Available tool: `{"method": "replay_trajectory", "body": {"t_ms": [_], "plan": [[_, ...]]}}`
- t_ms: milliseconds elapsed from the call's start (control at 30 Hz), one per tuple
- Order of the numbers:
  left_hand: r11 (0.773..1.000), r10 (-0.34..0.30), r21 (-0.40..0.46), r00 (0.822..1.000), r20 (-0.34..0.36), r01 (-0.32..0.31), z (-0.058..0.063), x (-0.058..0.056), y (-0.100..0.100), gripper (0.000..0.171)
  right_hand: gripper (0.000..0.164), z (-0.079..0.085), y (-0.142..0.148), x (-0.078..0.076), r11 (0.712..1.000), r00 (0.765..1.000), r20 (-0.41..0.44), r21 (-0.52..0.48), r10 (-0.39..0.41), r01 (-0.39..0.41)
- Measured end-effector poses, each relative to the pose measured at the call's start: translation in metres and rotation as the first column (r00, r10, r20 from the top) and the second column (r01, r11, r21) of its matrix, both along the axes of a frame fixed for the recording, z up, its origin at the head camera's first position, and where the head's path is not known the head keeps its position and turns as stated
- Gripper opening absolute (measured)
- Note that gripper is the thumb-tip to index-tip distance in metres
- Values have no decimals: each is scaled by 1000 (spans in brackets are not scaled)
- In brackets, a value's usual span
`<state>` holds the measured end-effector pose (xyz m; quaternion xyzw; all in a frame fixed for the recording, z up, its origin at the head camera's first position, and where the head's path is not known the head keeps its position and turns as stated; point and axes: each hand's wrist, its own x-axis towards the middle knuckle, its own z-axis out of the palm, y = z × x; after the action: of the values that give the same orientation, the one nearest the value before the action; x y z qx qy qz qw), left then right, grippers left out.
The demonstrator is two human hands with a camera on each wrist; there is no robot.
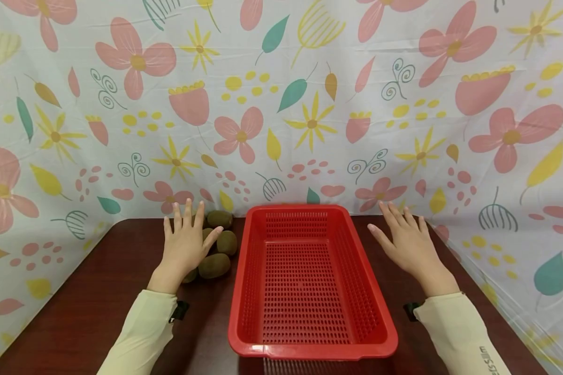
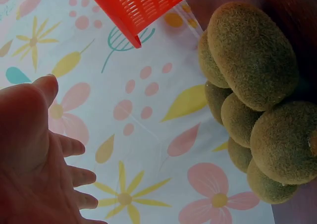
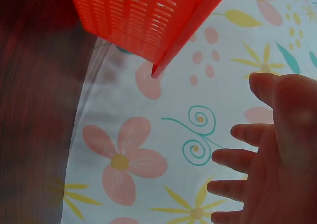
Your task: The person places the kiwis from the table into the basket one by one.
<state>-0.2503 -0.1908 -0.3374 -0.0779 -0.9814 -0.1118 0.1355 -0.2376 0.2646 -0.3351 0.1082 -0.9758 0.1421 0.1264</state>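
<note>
My left hand point(image 1: 184, 245) is held over the left part of the table, fingers spread and straight, with nothing in it. Beneath and beside it lies a group of several brown, fuzzy kiwis point(image 1: 214, 266), partly hidden by the hand in the head view. The left wrist view shows the kiwis point(image 2: 252, 55) bunched close together, off to the side of the fingers. On the other side, my right hand point(image 1: 410, 247) is also spread and holds nothing. A red plastic basket point(image 1: 387, 333) with slotted walls stands between the two hands; its inside holds nothing.
The dark brown wooden table point(image 1: 75, 312) carries the basket and the kiwis. A white cloth point(image 1: 281, 172) printed with flowers and leaves hangs behind the table and along both sides. Dark straps point(image 1: 180, 311) sit at the wrists, over pale sleeves.
</note>
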Motion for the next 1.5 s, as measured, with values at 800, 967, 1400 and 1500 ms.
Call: {"method": "replay_trajectory", "body": {"t_ms": [800,967,1400,1500], "plan": [[1000,-21,22,1000,-16,21,2,4,4,79,68,-2,-5,2,990,997,-41,-123,69,-74],[1000,-24,17,999,-31,25,3,5,4,78,68,-2,-6,2,984,995,-42,-155,87,-93],[999,-35,38,999,-23,35,6,9,6,78,72,0,-9,4,947,987,64,-297,150,-125],[998,-42,51,999,-24,43,7,11,7,78,71,2,-10,5,940,984,92,-322,155,-118]]}}
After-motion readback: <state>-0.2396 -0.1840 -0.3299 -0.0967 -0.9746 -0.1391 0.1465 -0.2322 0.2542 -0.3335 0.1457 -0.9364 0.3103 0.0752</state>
